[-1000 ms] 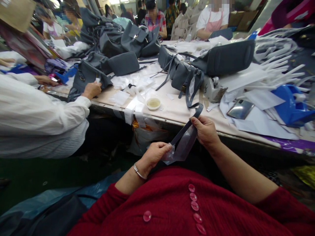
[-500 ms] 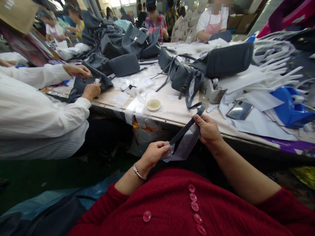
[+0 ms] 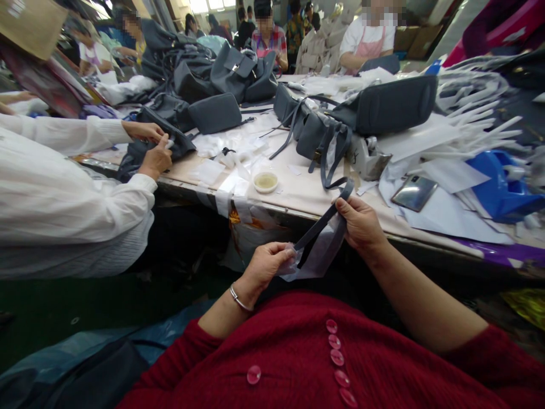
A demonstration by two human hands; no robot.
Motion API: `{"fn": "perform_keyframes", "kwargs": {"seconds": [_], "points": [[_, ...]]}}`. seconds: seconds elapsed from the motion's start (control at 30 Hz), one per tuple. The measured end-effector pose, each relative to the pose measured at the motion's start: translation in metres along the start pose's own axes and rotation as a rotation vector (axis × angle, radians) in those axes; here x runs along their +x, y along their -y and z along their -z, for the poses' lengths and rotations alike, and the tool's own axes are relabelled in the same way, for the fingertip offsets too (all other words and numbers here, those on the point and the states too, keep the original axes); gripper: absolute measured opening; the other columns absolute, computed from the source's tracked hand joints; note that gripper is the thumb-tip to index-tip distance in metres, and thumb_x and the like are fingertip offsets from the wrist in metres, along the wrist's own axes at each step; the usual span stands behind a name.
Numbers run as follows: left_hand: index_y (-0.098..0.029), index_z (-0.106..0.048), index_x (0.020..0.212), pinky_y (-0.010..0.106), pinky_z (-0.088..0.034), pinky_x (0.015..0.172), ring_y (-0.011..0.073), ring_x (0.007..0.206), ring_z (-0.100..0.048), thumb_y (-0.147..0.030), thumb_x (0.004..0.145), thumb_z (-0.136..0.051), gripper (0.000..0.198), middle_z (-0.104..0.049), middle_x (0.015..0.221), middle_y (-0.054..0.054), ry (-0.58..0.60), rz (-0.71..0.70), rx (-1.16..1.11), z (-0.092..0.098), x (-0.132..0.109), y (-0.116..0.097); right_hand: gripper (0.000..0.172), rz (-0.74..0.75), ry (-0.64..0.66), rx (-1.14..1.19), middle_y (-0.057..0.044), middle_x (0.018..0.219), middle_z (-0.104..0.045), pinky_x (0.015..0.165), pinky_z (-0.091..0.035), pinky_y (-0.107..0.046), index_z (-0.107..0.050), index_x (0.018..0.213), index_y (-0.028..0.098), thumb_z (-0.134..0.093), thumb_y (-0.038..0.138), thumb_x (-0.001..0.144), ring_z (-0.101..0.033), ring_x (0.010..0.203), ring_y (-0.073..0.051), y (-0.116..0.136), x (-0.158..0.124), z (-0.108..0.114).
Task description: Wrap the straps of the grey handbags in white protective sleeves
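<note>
Both hands have fingers pinched: right on a dark strap, left on film (crumpled).

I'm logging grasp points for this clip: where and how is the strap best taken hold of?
Probably pinched across its edges on the bare stretch of the strap between the left hand and the right hand, coming from above. There it is narrow and runs straight, slanting down toward the left hand, while film hangs below.
</note>
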State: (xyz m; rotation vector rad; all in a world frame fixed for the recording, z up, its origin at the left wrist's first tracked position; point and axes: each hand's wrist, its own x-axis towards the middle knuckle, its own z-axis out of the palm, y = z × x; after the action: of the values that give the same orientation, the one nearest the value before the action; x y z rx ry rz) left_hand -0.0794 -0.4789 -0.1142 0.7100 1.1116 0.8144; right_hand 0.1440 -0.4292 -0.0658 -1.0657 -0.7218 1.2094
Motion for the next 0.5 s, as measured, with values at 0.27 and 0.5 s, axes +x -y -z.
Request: {"fn": "perform_keyframes", "kwargs": {"seconds": [0.27,0.5], "points": [[-0.013,-0.077,0.086,0.025,-0.053,0.062,0.0145,0.066,-0.065,-0.039,0.062,-0.085,0.037,-0.074,0.078,0.005,-0.05,-0.099,0.04,-0.002,0.002,0.003,0.027,0.036,0.052,-0.096,0.005,0.059,-0.057,0.046,-0.038,-0.02,-0.069,0.075,0.018,-0.083,0.04,0.068,-0.046,0.048,-0.008,-0.016,-0.006,-0.001],[-0.014,-0.077,0.09,0.023,-0.049,0.066,0.0134,0.07,-0.064,-0.039,0.071,-0.079,0.031,-0.075,0.084,0.006,-0.049,-0.212,0.121,-0.012,0.012,-0.004,0.027,-0.011,0.194,-0.345,0.003,0.063,-0.059,0.054,-0.039,-0.023,-0.07,0.073,0.016,-0.074,0.042,0.075,-0.05,0.057,-0.011,-0.046,-0.029,-0.011]]}}
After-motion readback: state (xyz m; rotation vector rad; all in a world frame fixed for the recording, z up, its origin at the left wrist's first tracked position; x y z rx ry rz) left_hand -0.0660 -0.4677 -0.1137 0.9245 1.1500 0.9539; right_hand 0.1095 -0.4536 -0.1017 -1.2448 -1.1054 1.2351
